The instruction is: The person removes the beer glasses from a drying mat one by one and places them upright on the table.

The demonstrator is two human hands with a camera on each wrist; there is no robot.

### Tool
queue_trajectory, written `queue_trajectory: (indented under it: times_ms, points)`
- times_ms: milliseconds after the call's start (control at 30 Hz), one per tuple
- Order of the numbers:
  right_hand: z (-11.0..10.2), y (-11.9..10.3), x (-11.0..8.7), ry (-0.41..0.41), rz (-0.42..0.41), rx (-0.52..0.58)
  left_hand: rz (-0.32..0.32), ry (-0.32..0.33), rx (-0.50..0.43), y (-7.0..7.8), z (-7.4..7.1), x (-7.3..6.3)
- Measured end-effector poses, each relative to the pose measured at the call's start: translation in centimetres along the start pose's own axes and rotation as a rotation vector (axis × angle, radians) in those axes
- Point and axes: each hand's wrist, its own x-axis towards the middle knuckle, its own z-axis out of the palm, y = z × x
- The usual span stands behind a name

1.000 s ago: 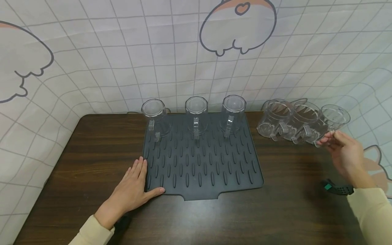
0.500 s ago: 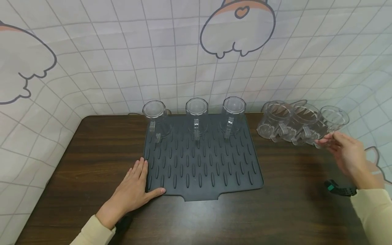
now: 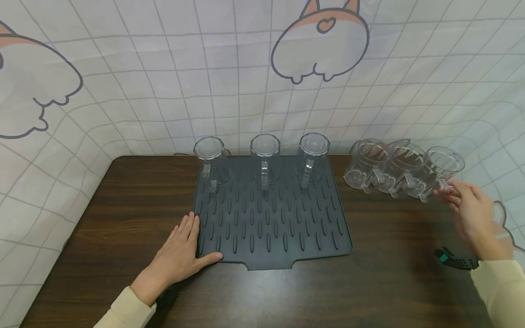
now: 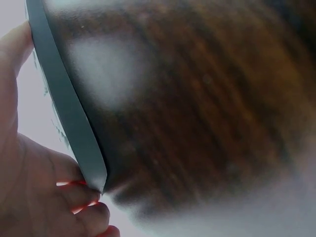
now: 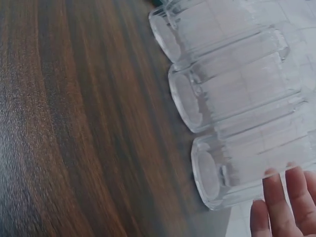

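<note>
My left hand (image 3: 174, 250) lies flat with straight fingers at the left edge of a dark ribbed drying mat (image 3: 275, 255), thumb over its front left corner. In the left wrist view that hand borders the mat's edge (image 4: 74, 113). At the right, my right hand (image 3: 473, 212) pinches the handle of the outermost clear glass mug (image 3: 436, 173). The right wrist view has its fingertips (image 5: 276, 190) against this mug's side. Two similar mugs (image 3: 404, 166) stand upright close beside it. Three more clear mugs (image 3: 265, 159) stand upside down along the mat's back, handles facing forward.
A black strap with a green patch (image 3: 451, 258) is by my right wrist. Behind the dark wooden table (image 3: 123, 209) hangs a white gridded cloth (image 3: 164, 100) with cartoon animal drawings, which continues along both sides.
My right hand has shifted slightly to the right at the mug's handle, and more of the handle shows. The left hand stays on the mat. The head view has tilted up a little.
</note>
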Motion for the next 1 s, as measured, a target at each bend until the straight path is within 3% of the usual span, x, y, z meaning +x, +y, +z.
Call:
queue_trajectory:
  times_ms: [133,300,367,500,600,800,1000]
  points:
    - [0.2,-0.6,-0.4,0.106,-0.030,0.002,0.003,0.002,0.002,0.1,-0.1,0.0]
    - [1.1,-1.2,-0.7,0.183,-0.091,0.054,0.003,0.001,0.000,0.1,-0.1,-0.1]
    - [1.6,-1.7,-0.8,0.201,-0.097,-0.019,0.001,-0.002,-0.002,0.1,-0.1,-0.1]
    - [2.7,-2.7,-1.1,0.295,-0.110,-0.323,-0.001,-0.006,-0.005,0.1,-0.1,0.0]
    - [3.5,-3.2,-1.0,0.357,-0.150,-0.365,-0.003,-0.007,-0.006,0.1,-0.1,0.0]
    - [4.4,-3.8,-1.1,0.325,-0.285,-0.071,-0.002,0.002,-0.007,0.1,0.0,-0.1]
    - [6.3,-4.2,-1.6,0.155,-0.408,0.168,-0.006,-0.001,-0.004,0.1,-0.1,-0.1]
